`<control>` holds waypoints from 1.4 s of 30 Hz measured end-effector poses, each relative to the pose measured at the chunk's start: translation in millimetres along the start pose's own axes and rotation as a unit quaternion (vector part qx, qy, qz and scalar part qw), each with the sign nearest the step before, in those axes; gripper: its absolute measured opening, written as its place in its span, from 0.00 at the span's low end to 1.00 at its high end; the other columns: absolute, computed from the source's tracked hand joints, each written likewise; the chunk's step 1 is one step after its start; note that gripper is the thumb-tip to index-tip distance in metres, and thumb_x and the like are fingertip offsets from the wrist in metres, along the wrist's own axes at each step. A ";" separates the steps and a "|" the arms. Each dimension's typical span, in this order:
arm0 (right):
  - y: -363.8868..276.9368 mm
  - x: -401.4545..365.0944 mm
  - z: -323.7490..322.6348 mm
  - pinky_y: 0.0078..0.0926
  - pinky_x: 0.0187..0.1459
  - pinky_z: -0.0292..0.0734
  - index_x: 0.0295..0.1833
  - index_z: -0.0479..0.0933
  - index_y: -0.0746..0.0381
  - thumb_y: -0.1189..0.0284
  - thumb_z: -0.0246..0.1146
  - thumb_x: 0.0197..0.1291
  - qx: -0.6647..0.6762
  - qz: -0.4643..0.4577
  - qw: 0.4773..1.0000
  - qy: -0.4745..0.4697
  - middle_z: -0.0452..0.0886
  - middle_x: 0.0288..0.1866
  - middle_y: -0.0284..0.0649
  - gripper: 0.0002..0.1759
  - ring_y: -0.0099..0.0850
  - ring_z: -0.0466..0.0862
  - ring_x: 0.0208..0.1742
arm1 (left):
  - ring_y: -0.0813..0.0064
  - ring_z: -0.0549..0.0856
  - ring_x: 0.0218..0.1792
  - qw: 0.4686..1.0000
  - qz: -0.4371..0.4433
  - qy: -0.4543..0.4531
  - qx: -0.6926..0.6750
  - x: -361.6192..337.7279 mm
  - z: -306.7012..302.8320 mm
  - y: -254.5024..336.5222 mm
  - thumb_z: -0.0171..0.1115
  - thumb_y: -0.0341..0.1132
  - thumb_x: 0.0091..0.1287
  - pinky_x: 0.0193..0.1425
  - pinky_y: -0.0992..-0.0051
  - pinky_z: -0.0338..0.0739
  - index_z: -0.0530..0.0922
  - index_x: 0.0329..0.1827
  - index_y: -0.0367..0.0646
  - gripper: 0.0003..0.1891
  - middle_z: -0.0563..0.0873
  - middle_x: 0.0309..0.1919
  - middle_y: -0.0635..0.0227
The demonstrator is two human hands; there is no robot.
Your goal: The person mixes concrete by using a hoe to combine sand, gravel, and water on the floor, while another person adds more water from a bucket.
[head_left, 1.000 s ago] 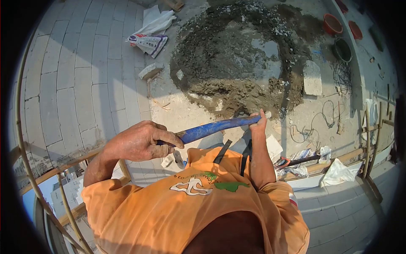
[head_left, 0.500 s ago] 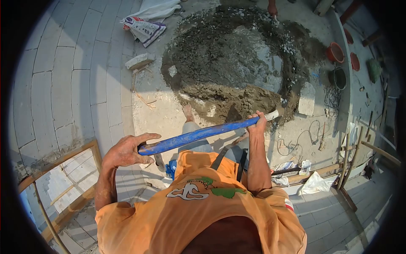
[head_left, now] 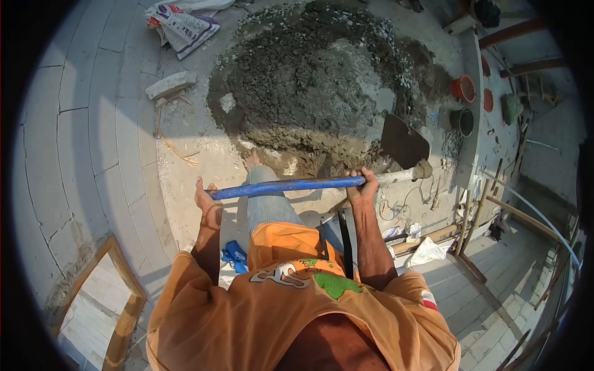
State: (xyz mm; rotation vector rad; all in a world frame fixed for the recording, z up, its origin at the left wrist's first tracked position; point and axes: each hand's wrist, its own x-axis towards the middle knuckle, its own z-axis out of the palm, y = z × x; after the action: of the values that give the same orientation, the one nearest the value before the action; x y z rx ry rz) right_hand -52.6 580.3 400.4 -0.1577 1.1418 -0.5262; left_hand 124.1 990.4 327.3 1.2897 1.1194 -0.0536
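A long-handled hoe (head_left: 284,185) lies crosswise in front of me, its handle mostly blue and pale near the head. My right hand (head_left: 364,185) is closed round the handle where the blue ends. At the handle's left end is my left hand (head_left: 208,196), palm against the butt with its fingers partly raised around it. The dark, wide hoe blade (head_left: 405,142) is over the right front edge of a wet grey concrete heap (head_left: 297,80). Some of the heap's lower edge is hidden behind the blade.
A printed sack (head_left: 185,29) and a broken block (head_left: 171,85) lie at the upper left. Red buckets and a dark bucket (head_left: 461,122) stand at the right. Loose wire, timber poles (head_left: 467,216) and a wooden frame (head_left: 127,315) are nearby. My bare foot (head_left: 252,159) is by the heap.
The hoe has shifted and its blade has come into sight over the heap. My left hand has moved up and right, its fingers nearer the handle end. A person's hand at the top has left view.
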 end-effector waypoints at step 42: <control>82.6 276.0 -231.3 0.31 0.32 0.73 0.29 0.62 0.59 0.79 0.55 0.57 0.512 0.128 0.820 0.223 0.64 0.19 0.33 0.09 0.30 0.67 0.21 | 0.73 0.69 0.21 0.723 0.123 -0.640 0.227 -319.0 368.7 -135.2 0.56 0.24 0.57 0.36 0.65 0.70 0.69 0.30 0.45 0.06 0.67 0.19 0.71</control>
State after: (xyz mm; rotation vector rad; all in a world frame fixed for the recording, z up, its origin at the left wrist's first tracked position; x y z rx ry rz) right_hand -148.0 554.1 44.5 1.0971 1.1549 -0.8958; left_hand 110.2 489.1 394.8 1.3696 -0.3122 -0.9330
